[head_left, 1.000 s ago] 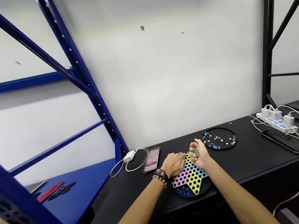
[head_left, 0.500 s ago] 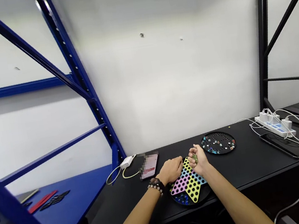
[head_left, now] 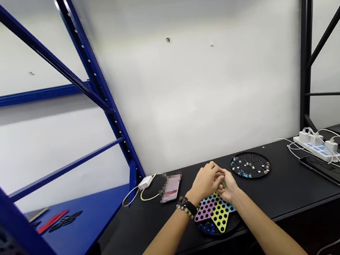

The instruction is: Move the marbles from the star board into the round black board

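Over the middle of the desk, left fingers pressed together over green marbles held in curled right fingers above a star board; a slack grip could drop marbles, which might bounce away

- star-shaped Chinese checkers board: pink, yellow, sky-blue arms; black holes in even rows
- round black board: speckled by mixed-colour marbles
- my watch: black strap
- shelving frame: deep blue
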The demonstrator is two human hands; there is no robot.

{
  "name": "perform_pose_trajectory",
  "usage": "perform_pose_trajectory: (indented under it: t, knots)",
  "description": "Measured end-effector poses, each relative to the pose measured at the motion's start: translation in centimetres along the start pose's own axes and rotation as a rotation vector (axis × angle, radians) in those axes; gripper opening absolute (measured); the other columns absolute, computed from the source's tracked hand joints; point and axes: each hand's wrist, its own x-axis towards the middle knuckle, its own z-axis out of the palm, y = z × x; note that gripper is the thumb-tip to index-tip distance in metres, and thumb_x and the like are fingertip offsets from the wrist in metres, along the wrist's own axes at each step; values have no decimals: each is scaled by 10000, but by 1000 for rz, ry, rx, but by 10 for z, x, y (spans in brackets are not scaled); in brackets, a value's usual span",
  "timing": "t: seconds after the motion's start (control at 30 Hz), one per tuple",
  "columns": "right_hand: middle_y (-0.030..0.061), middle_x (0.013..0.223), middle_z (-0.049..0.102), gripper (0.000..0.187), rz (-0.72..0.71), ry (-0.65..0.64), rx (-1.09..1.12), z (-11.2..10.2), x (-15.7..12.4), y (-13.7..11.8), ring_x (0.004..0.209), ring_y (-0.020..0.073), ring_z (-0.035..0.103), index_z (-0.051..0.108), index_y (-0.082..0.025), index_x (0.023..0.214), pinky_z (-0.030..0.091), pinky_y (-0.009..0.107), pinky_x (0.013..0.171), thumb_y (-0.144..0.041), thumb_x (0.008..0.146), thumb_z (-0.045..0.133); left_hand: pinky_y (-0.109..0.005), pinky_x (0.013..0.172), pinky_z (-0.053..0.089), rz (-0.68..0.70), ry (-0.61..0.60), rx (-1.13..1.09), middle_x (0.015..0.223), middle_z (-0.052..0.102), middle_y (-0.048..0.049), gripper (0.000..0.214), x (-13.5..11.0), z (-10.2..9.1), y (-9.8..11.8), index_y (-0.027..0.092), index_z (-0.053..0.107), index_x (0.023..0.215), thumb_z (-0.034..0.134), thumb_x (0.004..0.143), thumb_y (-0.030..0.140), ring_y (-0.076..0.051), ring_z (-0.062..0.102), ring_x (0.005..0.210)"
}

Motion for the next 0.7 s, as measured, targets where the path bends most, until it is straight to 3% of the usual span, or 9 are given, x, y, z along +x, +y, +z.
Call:
perform_pose_trajectory:
  t: [0.13, 0.27, 0.37, 0.7]
  knots:
    - [-76, 463, 390, 336, -93, 49, 58, -2, 2, 2, 312, 40, 254, 380, -208, 665, 119, 154, 333, -312, 984, 355, -278, 817, 480, -60, -2, -19, 1089, 629, -53, 302, -8, -9, -15, 232, 641, 1076, 375, 969, 329, -166, 616, 890]
    - [-61, 478, 409, 373, -68, 10, 87, -3, -1, 1, 323, 44, 258, 408, -201, 662, 124, 159, 341, -358, 992, 331, -260, 744, 485, -145, -290, 163, 967, 700, -25, 226, -22, -17, -46, 255, 711, 925, 501, 849, 216, -188, 655, 872]
    - [-48, 485, 427, 404, -27, -16, 92, -2, -3, -1, 325, 50, 275, 473, -187, 689, 132, 165, 336, -403, 991, 314, -254, 746, 494, -154, -392, 276, 972, 736, -11, 299, -28, -16, -59, 284, 736, 929, 526, 778, 132, -198, 680, 904]
    - [-39, 494, 449, 413, -17, -51, 56, -6, 2, 0, 332, 58, 291, 540, -167, 744, 138, 171, 337, -433, 979, 330, -255, 748, 512, -47, -462, 434, 967, 753, -52, 403, -12, -2, -56, 284, 758, 978, 522, 788, 19, -211, 709, 905]
